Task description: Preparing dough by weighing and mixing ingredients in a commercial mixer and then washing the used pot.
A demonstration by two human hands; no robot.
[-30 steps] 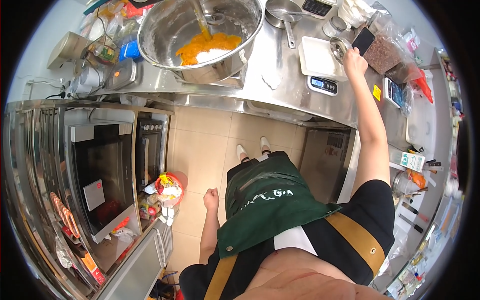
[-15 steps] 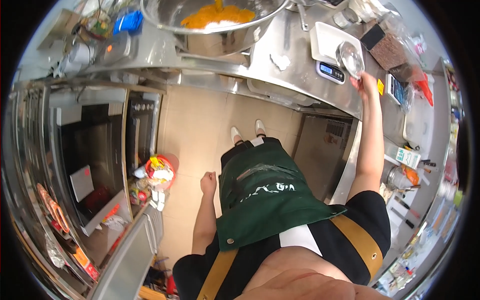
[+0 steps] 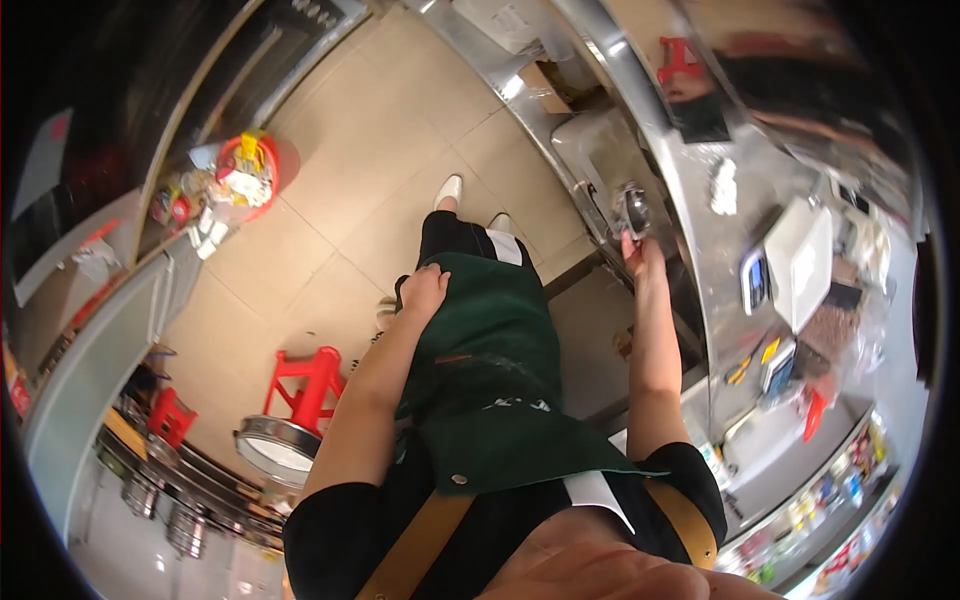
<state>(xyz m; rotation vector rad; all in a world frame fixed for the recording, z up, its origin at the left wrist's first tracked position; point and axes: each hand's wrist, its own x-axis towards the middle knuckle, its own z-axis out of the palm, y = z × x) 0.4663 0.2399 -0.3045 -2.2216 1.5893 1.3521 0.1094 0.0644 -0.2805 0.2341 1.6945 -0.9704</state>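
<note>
The right hand [image 3: 645, 258] has the scoop [image 3: 632, 208] gripped just past its fingertips, by the tub [image 3: 592, 145], so probably best keep it level and off the worktop [image 3: 692, 172] edge; left hand's [image 3: 424, 290] loosely curled, can't tell if empty.

You had the bowl [image 3: 633, 205] by its near edge in your right fingers [image 3: 629, 246]. It was small, rounded and shiny grey, with bright glints along its curve; blur hid whether anything lay inside. It overlapped the near end of the tub [image 3: 588, 140], a pale, see-through box beside the bench [image 3: 688, 205]; you couldn't tell whether the two touched.
</note>
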